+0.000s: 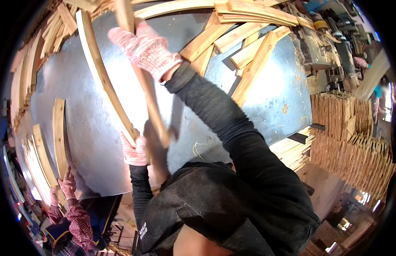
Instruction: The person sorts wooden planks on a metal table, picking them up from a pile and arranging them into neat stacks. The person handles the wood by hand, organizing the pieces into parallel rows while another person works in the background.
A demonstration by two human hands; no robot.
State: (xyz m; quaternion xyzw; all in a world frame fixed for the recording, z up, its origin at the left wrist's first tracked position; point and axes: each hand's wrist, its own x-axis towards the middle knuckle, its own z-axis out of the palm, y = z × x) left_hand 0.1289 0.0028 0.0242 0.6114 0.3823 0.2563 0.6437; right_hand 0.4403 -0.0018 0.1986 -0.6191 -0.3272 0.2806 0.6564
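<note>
My left hand (134, 150), in a pink knitted glove, is closed around the near end of a long wooden board (102, 72). That board slants away to the far left above the metal tabletop (93, 149). Farther off, my right hand (149, 49), gloved likewise, grips a second wooden board (150, 100) near its far part. Motion blurs this board, and its near end hangs to the right of my left hand. Its far end runs out of the picture at the top. The fingers of my left hand are partly hidden by the board.
Loose boards (253, 59) lie crossed at the table's far right. More boards line the far left edge (31, 72). At the lower left, a co-worker's gloved hand (68, 185) touches a board (59, 136). Stacked wood (343, 128) stands right of the table.
</note>
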